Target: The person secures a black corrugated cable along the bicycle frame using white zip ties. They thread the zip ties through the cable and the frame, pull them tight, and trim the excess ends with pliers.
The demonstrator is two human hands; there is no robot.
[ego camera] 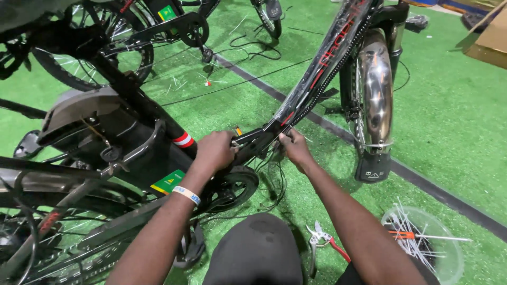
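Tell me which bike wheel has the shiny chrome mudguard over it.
The wheel at upper right, just beyond the right hand, carries the chrome mudguard. The spoked wheel at upper left shows none.

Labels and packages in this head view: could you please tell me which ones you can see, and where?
Green-yellow sticker: bike frame, beside left hand.
Second green sticker: bike at top left.
Red-white band: black tube.
Cardboard box: brown, top right.

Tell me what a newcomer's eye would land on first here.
Both hands meet at centre: the left hand grips the black bicycle frame at its low end, the right hand pinches the cables beside it. To the right gleams a chrome mudguard; red-handled cutters lie on the green turf below.
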